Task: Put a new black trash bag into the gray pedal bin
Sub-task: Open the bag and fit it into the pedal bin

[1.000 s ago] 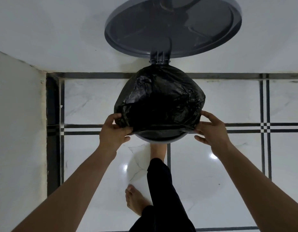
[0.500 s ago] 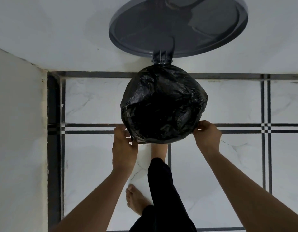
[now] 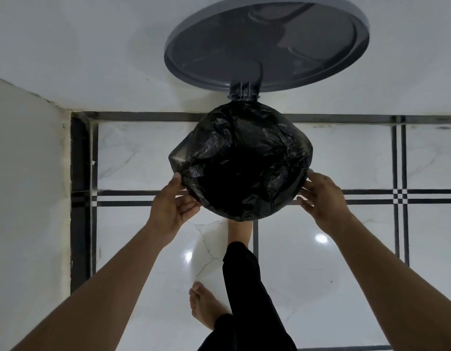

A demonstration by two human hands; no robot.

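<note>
The gray pedal bin stands on the floor with its round lid (image 3: pixel 267 44) tipped up against the wall on its hinge (image 3: pixel 243 93). A crinkled black trash bag (image 3: pixel 244 168) lines the opening and is folded over the rim, hiding the bin's body. One loose flap sticks out at the bag's left. My left hand (image 3: pixel 173 206) is at the lower left edge, palm showing, fingers apart, thumb touching the flap. At the lower right edge my right hand (image 3: pixel 323 198) has its fingertips resting against the bag.
My foot (image 3: pixel 239 231) reaches under the bin's front, in a black trouser leg (image 3: pixel 244 287); the other bare foot (image 3: pixel 204 305) stands further back. White walls (image 3: pixel 27 198) close the corner at left and behind. The glossy white floor tiles (image 3: pixel 333 274) have dark stripes.
Both hands pulled the bag's edge down over the rim, then loosened their grip. The left hand has opened and shifted slightly left; the gray rim at the front is now covered.
</note>
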